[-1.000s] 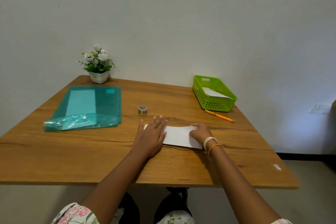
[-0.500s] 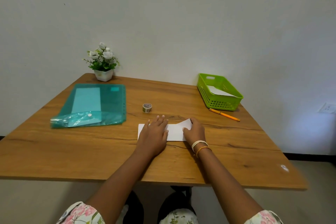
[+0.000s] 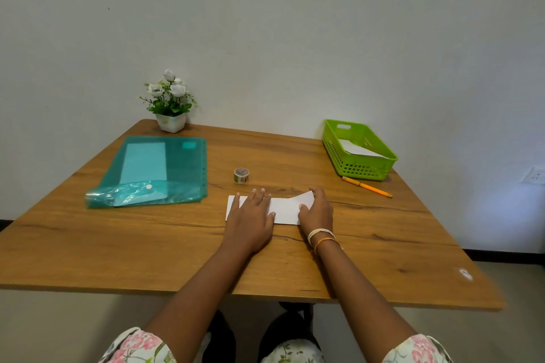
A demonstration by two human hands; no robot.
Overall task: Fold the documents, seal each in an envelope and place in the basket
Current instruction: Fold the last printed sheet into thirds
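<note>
A white folded paper (image 3: 283, 209) lies flat on the wooden table (image 3: 147, 244) in front of me. My left hand (image 3: 250, 218) presses flat on its left half, fingers straight. My right hand (image 3: 317, 211) pinches the paper's right end and has lifted that flap up off the table. A green basket (image 3: 380, 169) stands at the back right with a white envelope (image 3: 358, 149) inside. A teal plastic folder (image 3: 156, 171) with light sheets in it lies at the left.
A small roll of tape (image 3: 241, 175) sits just behind the paper. An orange pen (image 3: 367, 186) lies in front of the basket. A potted white flower plant (image 3: 170, 103) stands at the back left by the wall.
The paper has shifted left under my hands. My right hand has moved left and raised the paper's right end; that end lay flat a second ago.
</note>
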